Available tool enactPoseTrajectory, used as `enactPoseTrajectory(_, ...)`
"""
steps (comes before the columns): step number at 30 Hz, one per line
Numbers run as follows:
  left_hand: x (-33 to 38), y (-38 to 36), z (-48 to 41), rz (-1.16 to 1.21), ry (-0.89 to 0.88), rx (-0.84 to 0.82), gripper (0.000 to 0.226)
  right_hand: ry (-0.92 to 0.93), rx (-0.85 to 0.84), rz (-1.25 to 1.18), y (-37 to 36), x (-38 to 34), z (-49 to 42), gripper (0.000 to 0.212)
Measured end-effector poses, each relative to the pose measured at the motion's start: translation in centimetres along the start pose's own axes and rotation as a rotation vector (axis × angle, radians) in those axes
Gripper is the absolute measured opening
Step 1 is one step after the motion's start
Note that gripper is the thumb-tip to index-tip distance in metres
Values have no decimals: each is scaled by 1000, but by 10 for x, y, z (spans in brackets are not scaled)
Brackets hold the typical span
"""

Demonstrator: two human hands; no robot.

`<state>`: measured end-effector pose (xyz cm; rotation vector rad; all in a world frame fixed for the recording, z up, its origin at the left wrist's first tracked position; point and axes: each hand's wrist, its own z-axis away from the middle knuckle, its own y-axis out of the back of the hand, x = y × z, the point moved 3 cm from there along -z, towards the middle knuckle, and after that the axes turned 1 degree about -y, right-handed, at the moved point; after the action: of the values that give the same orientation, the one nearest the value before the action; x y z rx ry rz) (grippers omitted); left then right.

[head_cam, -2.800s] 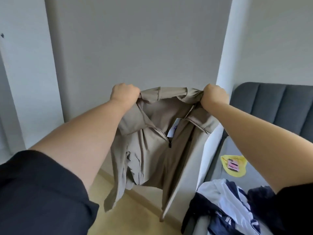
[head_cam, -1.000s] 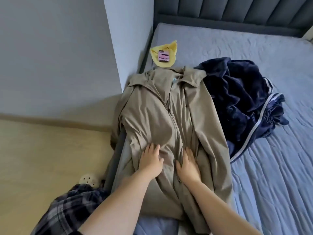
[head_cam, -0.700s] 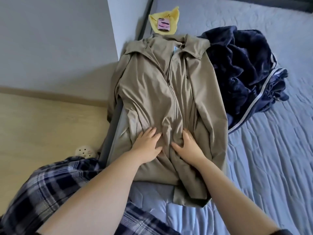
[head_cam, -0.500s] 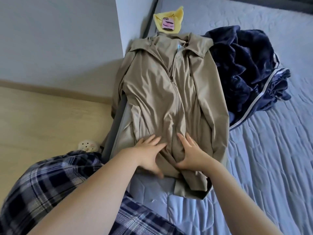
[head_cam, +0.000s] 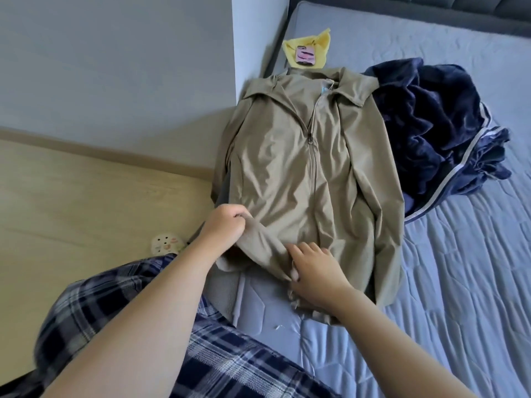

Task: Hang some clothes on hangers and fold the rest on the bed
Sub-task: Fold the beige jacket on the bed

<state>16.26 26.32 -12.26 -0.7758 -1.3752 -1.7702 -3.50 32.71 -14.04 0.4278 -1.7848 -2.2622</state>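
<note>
Looking down from the head camera, a beige jacket point(head_cam: 301, 173) lies front-up on the bed point(head_cam: 465, 282), close to the mattress's left edge, with its collar toward the dark headboard point(head_cam: 431, 12) and its zip closed partway up the chest. The jacket's left sleeve hangs off the side of the mattress. The left hand point(head_cam: 225, 226) grips a bunch of the jacket's lower left fabric, fingers curled tightly around it and lifting a fold off the mattress. The right hand point(head_cam: 316, 268) rests on the same fold near the hem, fingers fairly straight and spread, pressing the cloth down rather than grasping it.

A crumpled navy garment point(head_cam: 431, 133) with white stripes sits to the right, touching the jacket's sleeve. Just beyond the collar lies a yellow cloth point(head_cam: 316, 44) with a pink phone point(head_cam: 305, 55) on top. Plaid trousers point(head_cam: 115, 311) fill the lower left, above a wooden floor point(head_cam: 86, 202) where a white perforated shoe point(head_cam: 166, 244) peeks out.
</note>
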Motion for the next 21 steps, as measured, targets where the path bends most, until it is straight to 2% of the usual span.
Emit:
enactPoseTrajectory(2,0,10,2,-166,18,159,33,-122,122,-171,3,3,-1,21)
enactPoseTrajectory(4,3,17,8,-401,17,338,26,-310,248,-430,8,11,-4,14)
enactPoseTrajectory(6,2,19,9,-536,-14,353,23,-337,262,-606,12,15,-9,12)
enactPoseTrajectory(7,-1,19,9,-598,2,298,21,-290,195,-638,12,13,-11,12)
enactPoseTrajectory(8,-7,19,10,-644,50,216,22,-219,76,-636,9,7,-11,23)
enactPoseTrajectory(9,-14,17,11,-680,124,91,29,-141,-67,-588,4,-2,-10,44)
enactPoseTrajectory(11,-34,7,16,-750,244,-272,66,-10,-279,-351,-15,-19,-3,91)
enactPoseTrajectory(12,-41,1,20,-795,283,-459,90,40,-319,-190,-24,-26,0,105)
enactPoseTrajectory(13,-47,-3,23,-823,314,-602,111,71,-321,-43,-31,-32,3,111)
enactPoseTrajectory(14,-51,-5,25,-837,337,-695,124,74,-302,49,-35,-37,3,108)
enactPoseTrajectory(16,-52,-9,26,-860,322,-737,135,33,-183,58,-32,-40,-2,74)
enactPoseTrajectory(18,-48,-11,23,-901,219,-641,135,-49,-16,-86,-20,-31,-10,38)
enactPoseTrajectory(21,-31,-24,20,-850,-106,-430,126,-253,106,-436,17,-2,-22,26)
